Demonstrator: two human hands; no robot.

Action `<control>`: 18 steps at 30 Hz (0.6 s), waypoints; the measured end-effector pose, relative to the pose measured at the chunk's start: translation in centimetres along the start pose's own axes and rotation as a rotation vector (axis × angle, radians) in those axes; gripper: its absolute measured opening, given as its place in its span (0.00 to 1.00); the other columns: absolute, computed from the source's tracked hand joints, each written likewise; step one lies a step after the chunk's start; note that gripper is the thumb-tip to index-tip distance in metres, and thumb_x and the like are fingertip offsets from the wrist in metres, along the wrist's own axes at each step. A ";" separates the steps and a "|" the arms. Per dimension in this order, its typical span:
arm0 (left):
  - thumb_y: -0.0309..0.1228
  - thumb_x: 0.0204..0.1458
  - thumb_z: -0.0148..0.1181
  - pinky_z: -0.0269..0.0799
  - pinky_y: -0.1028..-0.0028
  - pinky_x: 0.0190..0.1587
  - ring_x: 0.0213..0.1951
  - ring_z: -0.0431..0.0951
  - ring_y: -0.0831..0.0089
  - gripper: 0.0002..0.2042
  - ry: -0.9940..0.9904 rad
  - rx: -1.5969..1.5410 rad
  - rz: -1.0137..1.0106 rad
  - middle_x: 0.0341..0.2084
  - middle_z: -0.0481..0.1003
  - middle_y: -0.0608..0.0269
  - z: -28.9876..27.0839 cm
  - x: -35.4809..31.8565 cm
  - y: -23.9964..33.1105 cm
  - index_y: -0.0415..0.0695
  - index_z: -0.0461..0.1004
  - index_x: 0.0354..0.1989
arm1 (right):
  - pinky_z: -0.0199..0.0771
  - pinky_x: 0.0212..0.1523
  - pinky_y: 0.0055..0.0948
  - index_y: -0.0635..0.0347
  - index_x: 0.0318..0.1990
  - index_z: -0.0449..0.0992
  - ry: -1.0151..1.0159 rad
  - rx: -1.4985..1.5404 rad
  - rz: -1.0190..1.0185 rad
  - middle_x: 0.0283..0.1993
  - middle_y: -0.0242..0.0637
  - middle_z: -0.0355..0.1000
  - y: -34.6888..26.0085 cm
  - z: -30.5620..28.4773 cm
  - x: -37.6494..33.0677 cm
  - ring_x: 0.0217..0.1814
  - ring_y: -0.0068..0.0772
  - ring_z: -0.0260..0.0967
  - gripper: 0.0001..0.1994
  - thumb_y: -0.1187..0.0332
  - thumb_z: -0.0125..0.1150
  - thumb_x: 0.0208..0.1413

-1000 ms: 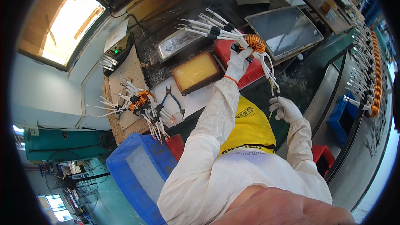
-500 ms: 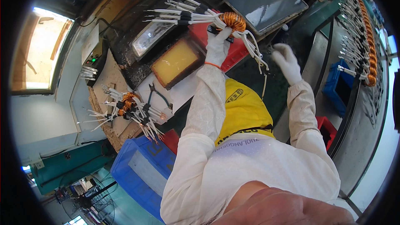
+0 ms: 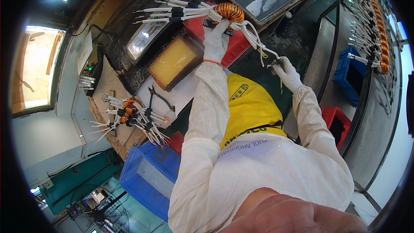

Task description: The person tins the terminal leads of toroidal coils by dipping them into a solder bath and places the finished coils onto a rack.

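The dark tabletop (image 3: 282, 41) spreads below; on it sits a red box (image 3: 236, 51); above that is a copper coil (image 3: 230, 13) (white leads (image 3: 189, 14) leave both sides); the left hand (image 3: 215, 43), fingers closed, grips its near edge; the right hand (image 3: 287, 74) pinches one lead's end.

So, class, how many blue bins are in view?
2: a large blue bin at lower left, and a small blue bin at right. Others may be hidden.
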State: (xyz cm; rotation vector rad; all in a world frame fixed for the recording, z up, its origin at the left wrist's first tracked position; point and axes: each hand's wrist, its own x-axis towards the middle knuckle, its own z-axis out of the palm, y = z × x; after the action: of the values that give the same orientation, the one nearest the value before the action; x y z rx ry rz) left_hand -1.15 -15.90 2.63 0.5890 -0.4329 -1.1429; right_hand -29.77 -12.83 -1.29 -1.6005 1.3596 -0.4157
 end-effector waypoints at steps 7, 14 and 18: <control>0.17 0.53 0.61 0.73 0.71 0.54 0.49 0.75 0.70 0.21 0.003 -0.008 0.008 0.48 0.73 0.61 -0.3 0.1 0.0 0.44 0.66 0.54 | 0.76 0.46 0.39 0.47 0.57 0.71 -0.075 -0.721 -0.341 0.46 0.41 0.76 -2.0 -2.7 0.6 0.48 0.46 0.75 0.15 0.67 0.53 0.63; 0.19 0.55 0.60 0.74 0.68 0.52 0.49 0.76 0.70 0.19 -0.019 -0.004 0.010 0.48 0.73 0.62 -0.4 0.3 -0.5 0.45 0.66 0.55 | 0.76 0.47 0.39 0.51 0.55 0.73 -0.417 -1.121 -0.228 0.46 0.43 0.74 -4.2 1.1 3.1 0.50 0.47 0.74 0.15 0.65 0.57 0.61; 0.19 0.55 0.59 0.74 0.69 0.52 0.50 0.76 0.70 0.19 0.009 0.003 -0.007 0.48 0.73 0.61 -0.4 0.1 -0.5 0.45 0.66 0.55 | 0.73 0.51 0.40 0.53 0.58 0.70 -0.285 -0.839 -0.283 0.52 0.45 0.71 -2.6 0.3 1.5 0.52 0.47 0.72 0.29 0.50 0.66 0.52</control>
State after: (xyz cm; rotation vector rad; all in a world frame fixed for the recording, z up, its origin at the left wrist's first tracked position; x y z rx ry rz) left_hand -1.16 -16.05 2.01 0.5985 -0.4248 -1.1461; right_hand -27.58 -14.25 0.28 -2.4374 1.1400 0.2706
